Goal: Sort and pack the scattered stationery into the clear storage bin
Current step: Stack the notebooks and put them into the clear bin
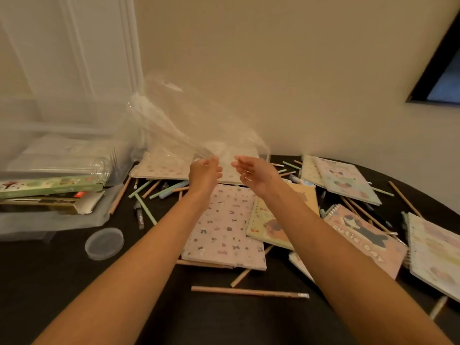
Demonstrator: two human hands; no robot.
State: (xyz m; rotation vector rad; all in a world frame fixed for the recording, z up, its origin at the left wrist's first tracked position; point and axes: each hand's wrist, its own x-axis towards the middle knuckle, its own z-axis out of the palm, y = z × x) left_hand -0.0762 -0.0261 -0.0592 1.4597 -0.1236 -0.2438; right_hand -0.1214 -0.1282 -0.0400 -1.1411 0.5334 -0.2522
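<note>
Barely begun: the bin (37,224) at the desk's (74,282) left holds a few boxes (49,188), while notebooks (224,230) and pencils (249,292) lie scattered. The left hand (205,174) pinches a clear wrapper (169,120) (blurred), with the right hand (257,176) loose-fingered beside it.

The storage bin (62,155) is sitting at the left of the table (49,282), with boxes (49,188) lying stacked in it. A round lid (104,243) is lying just before the bin. Notebooks are lying overlapped at centre (224,227) and right (366,240), with pencils scattered around and under them and one pencil (249,292) lying nearest. Plastic wrap (174,125) is hanging above the far notebooks, with the left hand (205,174) pinching it.
</note>
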